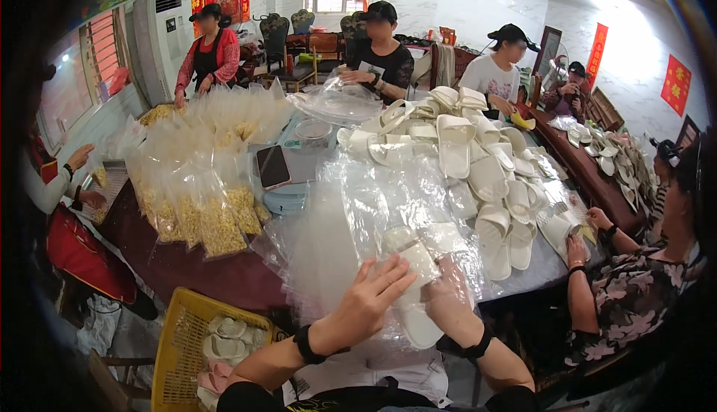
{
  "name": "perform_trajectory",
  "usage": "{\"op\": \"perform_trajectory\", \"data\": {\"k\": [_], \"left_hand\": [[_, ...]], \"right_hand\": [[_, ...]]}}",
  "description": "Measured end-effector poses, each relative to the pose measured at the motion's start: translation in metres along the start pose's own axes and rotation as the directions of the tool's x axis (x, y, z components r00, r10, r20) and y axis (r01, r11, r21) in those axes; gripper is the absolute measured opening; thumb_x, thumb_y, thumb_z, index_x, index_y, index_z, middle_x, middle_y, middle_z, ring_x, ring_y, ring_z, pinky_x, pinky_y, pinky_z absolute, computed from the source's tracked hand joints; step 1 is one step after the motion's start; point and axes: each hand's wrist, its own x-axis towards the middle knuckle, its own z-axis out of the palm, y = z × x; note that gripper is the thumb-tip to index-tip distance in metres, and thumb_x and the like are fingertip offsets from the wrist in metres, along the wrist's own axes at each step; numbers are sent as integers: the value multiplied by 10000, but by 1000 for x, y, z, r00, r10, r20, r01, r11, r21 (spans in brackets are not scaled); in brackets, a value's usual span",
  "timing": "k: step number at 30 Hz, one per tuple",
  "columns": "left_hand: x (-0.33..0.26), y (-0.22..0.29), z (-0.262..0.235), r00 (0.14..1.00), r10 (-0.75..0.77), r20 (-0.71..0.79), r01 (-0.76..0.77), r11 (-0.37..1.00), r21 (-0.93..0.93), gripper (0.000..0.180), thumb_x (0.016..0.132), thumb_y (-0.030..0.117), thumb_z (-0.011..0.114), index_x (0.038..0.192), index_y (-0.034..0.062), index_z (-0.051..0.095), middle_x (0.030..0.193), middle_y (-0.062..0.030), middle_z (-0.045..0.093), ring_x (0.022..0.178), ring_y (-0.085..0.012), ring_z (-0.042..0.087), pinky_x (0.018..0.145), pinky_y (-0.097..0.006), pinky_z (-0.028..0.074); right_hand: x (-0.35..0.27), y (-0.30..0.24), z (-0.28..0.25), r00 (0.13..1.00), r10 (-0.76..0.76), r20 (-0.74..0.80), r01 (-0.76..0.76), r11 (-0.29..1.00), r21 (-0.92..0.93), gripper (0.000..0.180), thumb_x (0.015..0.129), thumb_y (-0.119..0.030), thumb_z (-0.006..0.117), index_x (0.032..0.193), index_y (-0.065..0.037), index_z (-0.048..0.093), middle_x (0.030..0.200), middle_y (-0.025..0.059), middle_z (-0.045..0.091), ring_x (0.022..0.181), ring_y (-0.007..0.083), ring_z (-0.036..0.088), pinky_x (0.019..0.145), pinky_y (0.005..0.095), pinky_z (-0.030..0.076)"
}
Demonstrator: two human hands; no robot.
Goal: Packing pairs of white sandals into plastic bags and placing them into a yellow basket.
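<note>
Cream-white and sheathed in glossy clear plastic, the slippers (418,322) I am handling lie just in front of me at the near edge of the table (511,281). My left hand (370,292) is flat-fingered and loosely spread, its fingertips over one slipper's upper part and seeming to touch it. My right hand (452,300) is at the other side of the same slippers, its fingers partly veiled by shiny film; I cannot tell whether they pinch the plastic or the slipper. A black band circles each of my wrists.

Just beyond and to the left of my hands spreads a layer of clear plastic bags (321,240). Past them a dark-screened smartphone (273,167) lies near a crowd of bags filled with yellow pieces (224,218), standing on a dark red tablecloth (183,270). To my right rises a large heap of loose cream-white slippers (489,173), many overlapping. By my left forearm, below the tabletop, a yellow plastic basket (172,345) holds more pale slippers and something pink. At my right, a co-worker in a floral top (627,292) has both hands at another slipper (556,229).
</note>
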Motion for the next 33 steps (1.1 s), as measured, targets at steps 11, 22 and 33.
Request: {"op": "perform_trajectory", "data": {"k": [11, 22, 33], "left_hand": [[-7, 24, 1, 994, 51, 91, -41, 993, -111, 662, 783, -145, 492, 1424, 10, 538, 1525, -223, 474, 1474, -385, 381, 1194, -581, 263], [-22, -40, -7, 973, -27, 229, -12, 985, 170, 813, 862, 232, 767, 1571, 145, 379, 1661, -203, 242, 1549, -410, 166, 1231, -607, 80], [91, -187, -30, 825, -559, -83, 498, 650, 575, 856, 805, 575, 740, 1529, 219, 454, 1583, -317, 303, 1493, -517, 217, 1131, -749, 150]], "right_hand": [[46, 0, 15, 998, 68, -12, -65, 984, 166, 142, 780, -104, 653, 868, -6, 707, 1137, 229, 529, 1033, 398, 540, 878, 474, 466], [30, 131, 147, 974, 222, 31, -222, 975, 1, 319, 896, -180, 564, 1161, -54, 689, 1278, 300, 555, 1229, 501, 489, 1026, 672, 382], [41, 101, 123, 998, 59, -10, -60, 970, -236, 256, 860, -199, 603, 1062, -105, 731, 1143, 215, 644, 1148, 459, 532, 890, 621, 395]]}}
